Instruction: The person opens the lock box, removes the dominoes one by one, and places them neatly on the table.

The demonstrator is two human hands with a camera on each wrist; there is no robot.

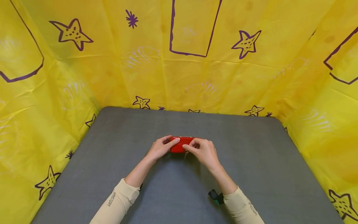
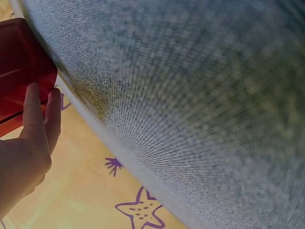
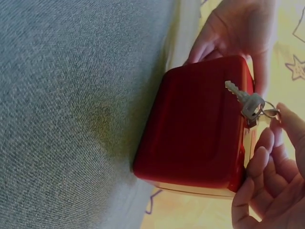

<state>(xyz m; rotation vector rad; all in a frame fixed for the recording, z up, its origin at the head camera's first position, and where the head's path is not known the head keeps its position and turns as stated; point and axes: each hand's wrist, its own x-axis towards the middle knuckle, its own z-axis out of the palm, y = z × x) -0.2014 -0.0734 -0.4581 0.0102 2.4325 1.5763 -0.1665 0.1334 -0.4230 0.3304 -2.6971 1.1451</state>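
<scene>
A red lockbox (image 1: 180, 147) is held between both hands over the grey table; the right wrist view shows its broad red side. My left hand (image 1: 160, 148) grips one end, thumb on the near face and fingers round the end, as the left wrist view also shows. On the lock side, my right hand (image 3: 281, 186) pinches a small key at the lock with thumb and forefinger. A second silver key (image 3: 250, 102) hangs from the same ring (image 3: 269, 110). The fingers partly hide the lock. Whether the box touches the table I cannot tell.
The grey table (image 1: 134, 127) spreads round the hands. Yellow cloth walls (image 1: 112, 77) with purple starfish drawings stand at its back and sides. A dark wrist camera (image 1: 216, 196) sits beneath the right cuff.
</scene>
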